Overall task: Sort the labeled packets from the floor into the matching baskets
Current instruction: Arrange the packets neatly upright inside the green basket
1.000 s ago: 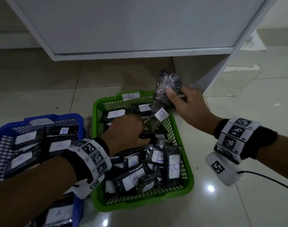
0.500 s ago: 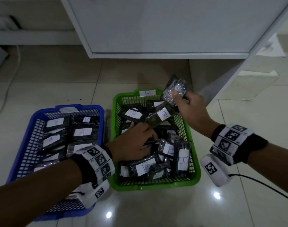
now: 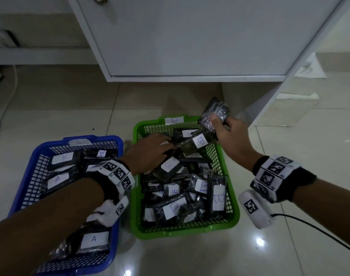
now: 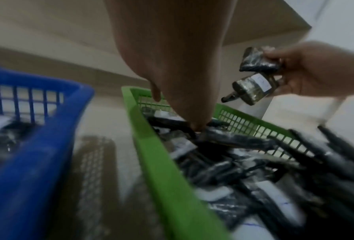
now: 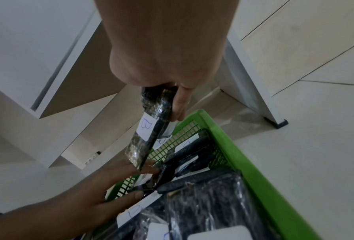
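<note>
- Right hand (image 3: 229, 137) raised over the far right corner of the green basket (image 3: 137, 196), fingers and thumb curled round two dark wrapped packets at once.
- Upper packet (image 3: 215, 114) pinned under the thumb, tilted up and away past the basket's far rim; no label readable on it.
- Lower packet (image 3: 196, 143) held in the same grip, slanting down toward the basket's middle, white label marked B facing up.
- Same pair seen from the left wrist view: upper packet (image 4: 256, 60) above lower packet (image 4: 252, 87), both clear of the basket's contents.
- In the right wrist view, B-labelled packet (image 5: 149, 129) pointing down along the hand, its lower end just beside the left hand's fingertips (image 5: 149, 168).
- Left hand (image 3: 150, 152) reaching into the green basket, palm down, fingers stretched out and resting on the packets lying there; nothing gripped.
- Green basket on the tiled floor (image 3: 289, 226), heaped with dark packets bearing B labels, a B tag (image 3: 174, 120) on its far rim.
- Blue basket (image 3: 22, 198) just beside it on the left, holding packets labelled A; left forearm crossing over its near right corner.
- White cabinet (image 3: 190, 36) standing behind both baskets.
- Marker-patterned bands on both wrists, a cable trailing from the right one.
</note>
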